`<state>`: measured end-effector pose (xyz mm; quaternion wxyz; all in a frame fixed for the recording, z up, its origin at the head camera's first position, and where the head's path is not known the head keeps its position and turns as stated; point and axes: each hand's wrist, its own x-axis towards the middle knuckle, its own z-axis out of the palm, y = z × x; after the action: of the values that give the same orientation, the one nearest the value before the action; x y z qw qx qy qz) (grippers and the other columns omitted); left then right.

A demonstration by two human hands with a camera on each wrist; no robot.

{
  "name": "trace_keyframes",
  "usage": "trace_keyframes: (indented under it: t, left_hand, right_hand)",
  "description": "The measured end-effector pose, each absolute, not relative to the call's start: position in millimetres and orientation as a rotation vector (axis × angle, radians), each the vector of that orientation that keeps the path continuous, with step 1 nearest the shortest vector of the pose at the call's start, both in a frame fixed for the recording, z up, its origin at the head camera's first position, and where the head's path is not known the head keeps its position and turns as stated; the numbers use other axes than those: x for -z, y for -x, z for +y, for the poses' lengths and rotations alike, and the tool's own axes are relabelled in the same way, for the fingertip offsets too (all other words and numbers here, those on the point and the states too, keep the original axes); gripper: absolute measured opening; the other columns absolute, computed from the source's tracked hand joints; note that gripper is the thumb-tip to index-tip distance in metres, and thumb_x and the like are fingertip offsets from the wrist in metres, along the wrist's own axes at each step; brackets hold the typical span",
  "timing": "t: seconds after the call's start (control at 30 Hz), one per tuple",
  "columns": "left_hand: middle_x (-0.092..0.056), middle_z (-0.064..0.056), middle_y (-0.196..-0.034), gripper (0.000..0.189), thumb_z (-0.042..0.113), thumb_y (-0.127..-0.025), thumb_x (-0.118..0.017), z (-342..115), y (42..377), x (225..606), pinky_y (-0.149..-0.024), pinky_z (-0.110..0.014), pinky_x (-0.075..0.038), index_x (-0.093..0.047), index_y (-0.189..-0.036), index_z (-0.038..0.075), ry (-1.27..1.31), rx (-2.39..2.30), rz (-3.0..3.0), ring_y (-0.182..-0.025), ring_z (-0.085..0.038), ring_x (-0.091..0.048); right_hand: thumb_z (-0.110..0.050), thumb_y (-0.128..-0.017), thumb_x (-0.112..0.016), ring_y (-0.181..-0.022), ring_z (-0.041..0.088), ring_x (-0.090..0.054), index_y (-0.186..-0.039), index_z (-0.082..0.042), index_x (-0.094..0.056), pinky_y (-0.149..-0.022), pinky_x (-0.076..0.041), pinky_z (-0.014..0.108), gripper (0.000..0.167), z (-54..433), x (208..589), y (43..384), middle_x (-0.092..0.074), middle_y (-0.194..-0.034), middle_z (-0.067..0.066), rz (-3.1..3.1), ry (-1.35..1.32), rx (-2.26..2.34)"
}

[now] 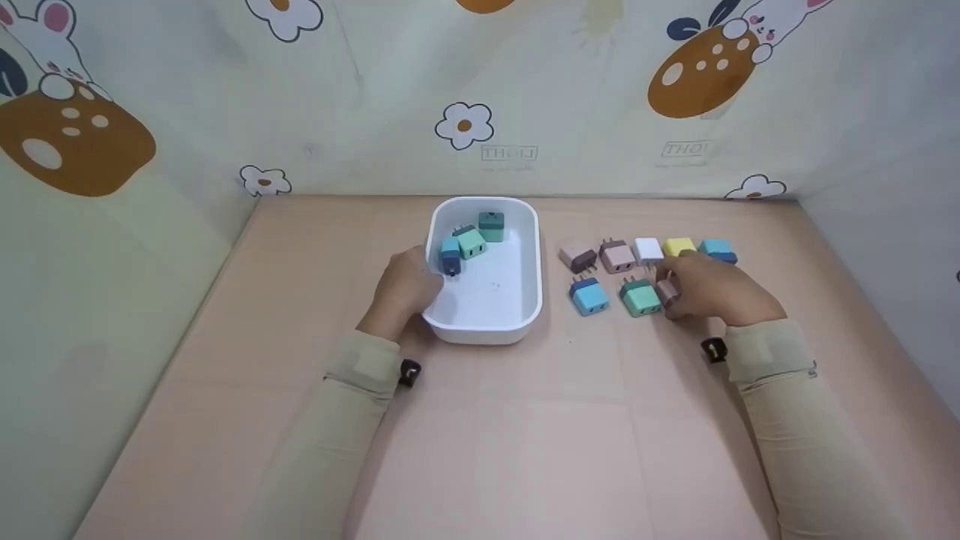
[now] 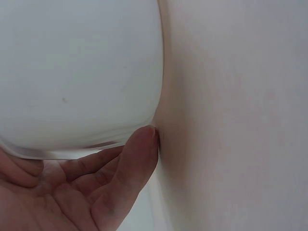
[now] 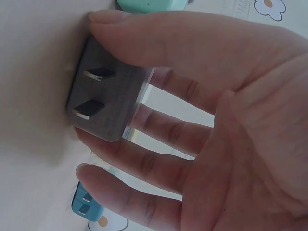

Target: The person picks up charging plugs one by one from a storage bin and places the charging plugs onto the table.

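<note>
At the left side of a white plastic tub (image 1: 487,307), my left hand (image 1: 405,289) grips the wall. In the left wrist view its thumb (image 2: 139,151) presses the tub's lower corner. My right hand (image 1: 716,289) pinches a brownish-pink charger plug (image 3: 108,94) between thumb and fingers; two flat metal prongs face the right wrist camera. Inside the tub lie a blue charger plug (image 1: 450,256) and two green ones, one light (image 1: 471,244) and one darker (image 1: 491,226). Just left of the held plug sits a mint green charger plug (image 1: 640,298).
Around the right hand are more charger plugs: two brownish-pink (image 1: 617,256), a white one (image 1: 648,250), a yellow one (image 1: 679,245), and blue ones at the right (image 1: 718,250) and front left (image 1: 589,297). A patterned wall (image 1: 375,142) borders the table's back edge.
</note>
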<state>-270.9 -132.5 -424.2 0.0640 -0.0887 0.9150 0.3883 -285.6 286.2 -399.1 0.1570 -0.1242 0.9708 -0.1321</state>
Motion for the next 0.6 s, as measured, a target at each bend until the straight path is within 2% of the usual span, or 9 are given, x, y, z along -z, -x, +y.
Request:
trace_keyframes:
  t: [0.37,0.6]
  left_hand:
    - [-0.061,-0.017,-0.148,0.055,0.003,-0.102,-0.057,-131.8,270.7,423.4,-0.099,-0.046,-0.060,-0.051,-0.156,0.007,0.263,-1.168,2.766,-0.119,-0.035,-0.068]
    - [-0.064,-0.016,-0.143,0.054,0.003,-0.100,-0.057,-132.4,270.0,423.5,-0.099,-0.047,-0.061,-0.053,-0.154,0.007,0.257,-1.176,2.772,-0.115,-0.034,-0.068]
  right_hand:
    - [-0.003,-0.083,-0.081,-0.097,0.035,-0.059,-0.131,-0.003,-0.066,-0.075,-0.054,0.044,0.051,286.0,399.3,284.2,-0.064,-0.112,0.016,2.773,0.325,0.393]
    - [-0.003,-0.080,-0.082,-0.091,0.032,-0.059,-0.128,-0.002,-0.068,-0.071,-0.052,0.041,0.050,286.0,398.8,284.9,-0.062,-0.104,0.014,2.784,0.358,0.370]
